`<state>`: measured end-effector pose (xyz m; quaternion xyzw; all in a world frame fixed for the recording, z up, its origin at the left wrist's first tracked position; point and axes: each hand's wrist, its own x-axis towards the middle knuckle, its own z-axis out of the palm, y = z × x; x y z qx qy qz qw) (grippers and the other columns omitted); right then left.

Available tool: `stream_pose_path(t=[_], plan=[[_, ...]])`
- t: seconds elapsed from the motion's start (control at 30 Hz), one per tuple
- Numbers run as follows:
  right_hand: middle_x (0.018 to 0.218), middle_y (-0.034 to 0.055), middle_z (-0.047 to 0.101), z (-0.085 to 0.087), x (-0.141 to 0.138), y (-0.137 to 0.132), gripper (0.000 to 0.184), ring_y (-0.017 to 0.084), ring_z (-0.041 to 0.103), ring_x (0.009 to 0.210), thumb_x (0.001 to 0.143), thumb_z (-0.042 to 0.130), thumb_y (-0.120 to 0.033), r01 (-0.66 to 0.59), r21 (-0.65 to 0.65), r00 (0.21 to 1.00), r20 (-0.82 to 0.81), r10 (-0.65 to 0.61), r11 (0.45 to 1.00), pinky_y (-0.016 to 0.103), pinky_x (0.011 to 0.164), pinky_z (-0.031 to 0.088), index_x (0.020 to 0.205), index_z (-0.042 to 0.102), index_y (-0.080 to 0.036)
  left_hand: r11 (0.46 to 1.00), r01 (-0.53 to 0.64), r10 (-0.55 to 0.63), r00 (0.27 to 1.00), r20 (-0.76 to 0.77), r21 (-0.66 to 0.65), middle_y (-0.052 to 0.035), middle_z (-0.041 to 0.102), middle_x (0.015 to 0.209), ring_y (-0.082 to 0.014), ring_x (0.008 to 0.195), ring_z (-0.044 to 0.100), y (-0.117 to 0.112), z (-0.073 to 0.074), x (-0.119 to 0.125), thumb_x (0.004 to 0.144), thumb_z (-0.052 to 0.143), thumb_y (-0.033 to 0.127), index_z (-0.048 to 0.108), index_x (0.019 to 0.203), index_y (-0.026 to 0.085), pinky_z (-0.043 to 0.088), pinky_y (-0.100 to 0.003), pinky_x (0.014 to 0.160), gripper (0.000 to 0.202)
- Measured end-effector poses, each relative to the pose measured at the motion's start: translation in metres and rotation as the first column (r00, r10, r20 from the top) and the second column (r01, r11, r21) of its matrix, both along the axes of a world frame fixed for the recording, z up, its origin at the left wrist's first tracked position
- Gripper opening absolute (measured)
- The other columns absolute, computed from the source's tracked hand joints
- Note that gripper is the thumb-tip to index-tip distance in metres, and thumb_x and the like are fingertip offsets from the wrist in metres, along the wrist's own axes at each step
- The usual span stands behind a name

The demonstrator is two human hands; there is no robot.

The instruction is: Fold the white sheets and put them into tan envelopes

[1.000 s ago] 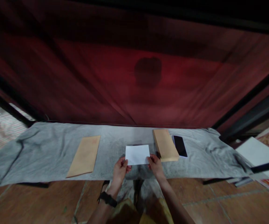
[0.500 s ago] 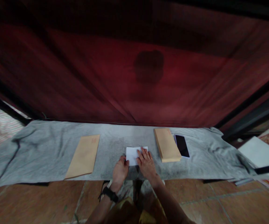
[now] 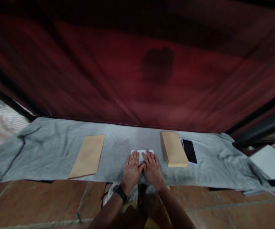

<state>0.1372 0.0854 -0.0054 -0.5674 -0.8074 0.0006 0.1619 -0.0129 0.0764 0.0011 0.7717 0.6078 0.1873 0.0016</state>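
Observation:
A small white sheet of paper (image 3: pixel 141 152), seemingly folded, lies on the grey cloth in front of me, mostly covered by my hands. My left hand (image 3: pixel 131 170) rests flat on its left part, fingers stretched out. Flat on the right part is my right hand (image 3: pixel 152 168), its fingers slightly spread. The two thumbs meet near the middle of the paper. Left of the hands lies a single brown envelope (image 3: pixel 87 156). To the right sits a stack of brown envelopes (image 3: pixel 175 149).
A dark-screened phone (image 3: pixel 189 151) lies beside the stack. The grey cloth (image 3: pixel 118 136) covers a narrow table with a red fabric panel (image 3: pixel 128 79) behind it. At far right is a white board-like sheet (image 3: pixel 271 162). Tiled floor (image 3: pixel 56 203) shows below the front edge.
My left hand has moved from the paper's left edge onto its top and now lies flat beside the right hand. The view has shifted slightly.

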Motion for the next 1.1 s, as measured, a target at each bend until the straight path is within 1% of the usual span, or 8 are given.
stream_pose_path(t=[0.17, 0.53, 0.63, 0.7, 0.77, 0.9, 0.97, 1.1], plan=[[0.163, 0.0123, 0.038, 0.002, -0.002, -0.001, 0.050, 0.031, 0.036, 0.150, 0.102, 0.049, -0.031, 0.053, 0.025, 0.998, -0.030, -0.053, 0.998, 0.052, 0.120, 0.031, 0.152, 0.049, -0.025, 0.993, -0.115, 0.115, 0.993, 0.011, 0.040, -0.0195, 0.049, 0.154, -0.0288, 0.146, 0.043, -0.009, -0.005, -0.016, 0.102, 0.036, 0.037, 0.043, 0.152, 0.007, 0.038, -0.047, 0.119, 0.058], [0.163, 0.0145, 0.037, -0.001, -0.002, 0.000, 0.050, 0.033, 0.038, 0.148, 0.102, 0.051, -0.033, 0.054, 0.046, 0.999, 0.004, -0.054, 0.997, 0.053, 0.118, 0.032, 0.151, 0.050, -0.026, 0.997, -0.080, 0.080, 0.994, -0.076, 0.009, -0.0194, 0.052, 0.152, -0.0289, 0.143, 0.048, -0.006, -0.003, -0.021, 0.101, 0.042, 0.037, 0.048, 0.148, 0.006, 0.039, -0.046, 0.118, 0.057], [0.163, 0.0143, 0.037, -0.005, -0.002, 0.001, 0.050, 0.033, 0.039, 0.147, 0.102, 0.050, -0.033, 0.058, 0.052, 0.998, 0.012, -0.059, 0.997, 0.052, 0.118, 0.031, 0.152, 0.049, -0.026, 0.998, -0.069, 0.069, 0.996, -0.051, 0.007, -0.0171, 0.051, 0.153, -0.0271, 0.143, 0.047, -0.010, -0.002, -0.036, 0.102, 0.040, 0.041, 0.046, 0.149, 0.009, 0.038, -0.045, 0.118, 0.058], [0.162, 0.0145, 0.038, -0.008, -0.002, 0.001, 0.052, 0.034, 0.039, 0.147, 0.102, 0.050, -0.033, 0.054, 0.068, 0.998, 0.027, -0.055, 0.996, 0.053, 0.118, 0.031, 0.153, 0.048, -0.026, 0.987, -0.156, 0.157, 0.987, -0.040, 0.028, -0.0189, 0.049, 0.155, -0.0295, 0.146, 0.043, -0.013, 0.003, -0.056, 0.101, 0.040, 0.043, 0.043, 0.152, 0.009, 0.035, -0.049, 0.120, 0.061], [0.162, 0.0144, 0.038, -0.011, -0.001, 0.002, 0.053, 0.034, 0.040, 0.146, 0.101, 0.050, -0.033, 0.047, 0.086, 0.998, 0.035, -0.050, 0.995, 0.053, 0.117, 0.032, 0.154, 0.046, -0.026, 0.938, -0.338, 0.341, 0.939, -0.037, 0.069, -0.0245, 0.043, 0.157, -0.0347, 0.150, 0.035, -0.013, 0.014, -0.085, 0.100, 0.039, 0.045, 0.039, 0.153, 0.005, 0.030, -0.054, 0.120, 0.066], [0.163, 0.0141, 0.037, -0.015, -0.001, 0.003, 0.053, 0.033, 0.041, 0.146, 0.101, 0.049, -0.032, 0.050, 0.102, 0.998, 0.024, -0.053, 0.994, 0.053, 0.117, 0.032, 0.154, 0.046, -0.027, 0.712, -0.702, 0.702, 0.711, -0.040, 0.015, -0.0350, 0.030, 0.160, -0.0465, 0.150, 0.026, -0.010, 0.037, -0.150, 0.095, 0.046, 0.054, 0.031, 0.154, -0.001, 0.030, -0.064, 0.113, 0.082], [0.163, 0.0141, 0.037, -0.016, -0.002, 0.003, 0.052, 0.033, 0.041, 0.146, 0.102, 0.049, -0.033, 0.051, 0.105, 0.999, 0.014, -0.053, 0.993, 0.053, 0.118, 0.031, 0.153, 0.047, -0.026, 0.643, -0.759, 0.759, 0.650, -0.049, -0.105, -0.0362, 0.039, 0.153, -0.0467, 0.145, 0.033, -0.008, 0.045, -0.174, 0.090, 0.052, 0.055, 0.033, 0.151, -0.004, 0.033, -0.060, 0.111, 0.087], [0.162, 0.0140, 0.038, -0.018, -0.002, 0.004, 0.051, 0.034, 0.041, 0.146, 0.103, 0.048, -0.036, 0.051, 0.120, 0.999, 0.003, -0.052, 0.991, 0.053, 0.117, 0.032, 0.153, 0.048, -0.026, 0.607, -0.751, 0.774, 0.633, -0.022, -0.258, -0.0302, 0.049, 0.146, -0.0449, 0.136, 0.045, -0.004, 0.053, -0.199, 0.086, 0.053, 0.062, 0.034, 0.152, 0.004, 0.037, -0.057, 0.107, 0.090]])
